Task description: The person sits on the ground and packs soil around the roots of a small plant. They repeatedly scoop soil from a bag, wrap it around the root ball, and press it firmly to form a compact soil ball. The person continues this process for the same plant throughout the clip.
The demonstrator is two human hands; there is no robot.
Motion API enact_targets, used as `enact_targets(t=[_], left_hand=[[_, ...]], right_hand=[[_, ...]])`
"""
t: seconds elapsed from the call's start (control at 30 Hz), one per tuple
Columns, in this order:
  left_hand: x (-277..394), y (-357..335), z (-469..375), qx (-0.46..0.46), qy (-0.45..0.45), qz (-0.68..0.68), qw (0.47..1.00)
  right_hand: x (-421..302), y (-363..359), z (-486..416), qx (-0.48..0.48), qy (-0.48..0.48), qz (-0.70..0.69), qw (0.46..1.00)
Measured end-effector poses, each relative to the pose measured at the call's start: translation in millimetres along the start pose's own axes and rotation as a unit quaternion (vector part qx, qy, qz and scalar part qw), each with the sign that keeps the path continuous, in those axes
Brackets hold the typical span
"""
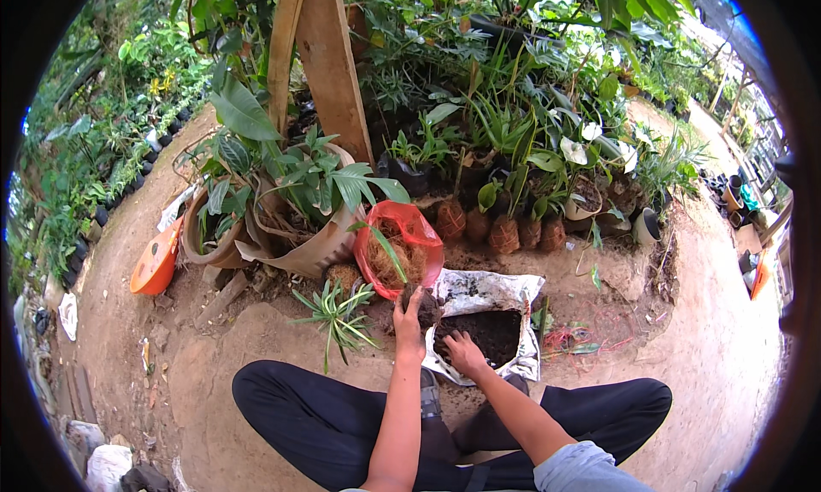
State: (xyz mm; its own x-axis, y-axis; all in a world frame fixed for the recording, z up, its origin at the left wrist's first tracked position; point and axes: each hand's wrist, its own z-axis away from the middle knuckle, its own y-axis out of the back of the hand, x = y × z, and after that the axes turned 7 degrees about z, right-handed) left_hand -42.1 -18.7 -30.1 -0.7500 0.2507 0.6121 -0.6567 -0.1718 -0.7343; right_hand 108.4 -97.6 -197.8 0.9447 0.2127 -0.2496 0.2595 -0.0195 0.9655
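Note:
My left hand [409,325] grips a small plant by its dark soil root ball [424,307]; one long green leaf [387,248] rises from it. Beside it, my right hand [465,354] reaches into dark soil [497,332] in an opened white sack [529,357], and its fingertips are partly hidden in the soil. Just beyond the left hand stands a red plastic bag [431,235] full of brown coconut fibre [391,264]. To the left, a spiky-leaved plant [337,319] lies on the ground.
Several fibre-wrapped root balls [503,235] line the far side, below potted plants. Large pots [321,255] and a wooden post [333,62] stand ahead to the left. An orange container [156,261] lies further left. Red string [571,338] is tangled right of the sack.

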Motion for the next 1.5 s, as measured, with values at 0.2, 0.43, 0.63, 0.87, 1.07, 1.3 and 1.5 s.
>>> enact_targets(t=[0.2, 0.43, 0.63, 0.87, 1.07, 1.3, 1.5], left_hand=[[-4.8, -3.9, 3.6, 0.007, 0.008, -0.004, 1.0], [-23.1, -8.2, 7.4, -0.012, 0.047, -0.005, 0.999], [-38.1, -8.5, 9.8, -0.028, 0.08, -0.038, 0.996], [-53.1, -13.0, 13.9, -0.028, 0.1, -0.058, 0.993], [-63.7, -13.6, 15.0, -0.03, 0.132, -0.004, 0.991], [-72.9, -14.1, 18.0, -0.026, 0.146, -0.043, 0.988], [-77.7, -11.0, 15.9, -0.038, 0.153, -0.047, 0.986]], right_hand=[[33.4, 26.4, 14.5, 0.053, -0.199, -0.288, 0.935], [47.9, 80.4, 7.1, 0.075, -0.395, -0.526, 0.749], [46.4, 97.0, 7.0, 0.113, -0.436, -0.698, 0.557], [40.5, 116.4, 12.5, 0.136, -0.391, -0.711, 0.568], [48.6, 127.8, 7.3, 0.096, -0.369, -0.828, 0.411], [40.4, 125.9, 6.0, 0.135, -0.369, -0.81, 0.436], [31.6, 137.0, 3.1, 0.149, -0.343, -0.813, 0.446]])
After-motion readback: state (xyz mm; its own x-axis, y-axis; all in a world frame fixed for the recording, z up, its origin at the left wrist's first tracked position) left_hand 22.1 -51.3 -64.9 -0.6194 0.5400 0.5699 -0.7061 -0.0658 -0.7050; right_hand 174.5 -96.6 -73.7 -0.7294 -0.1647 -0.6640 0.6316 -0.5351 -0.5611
